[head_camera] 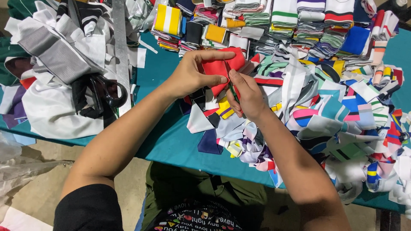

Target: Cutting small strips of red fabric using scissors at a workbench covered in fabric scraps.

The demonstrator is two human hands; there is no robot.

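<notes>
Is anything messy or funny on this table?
Yes. Folded collars sit in tidy stacks at the back, but the colourful strips on the right lie in a tangled heap spilling over the table edge. Both hands just hold a red piece.

No labels, signs or screens in view. One item may count as packaging: a clear plastic bag (17, 164), crumpled, translucent grey-white, lying at the near left edge, below the table level; its contents cannot be told. Printed lettering shows on the person's dark shirt (197, 218) at the near centre, in mixed pale colours, with small red and yellow marks beside it; this is garment print, not a label.
</notes>
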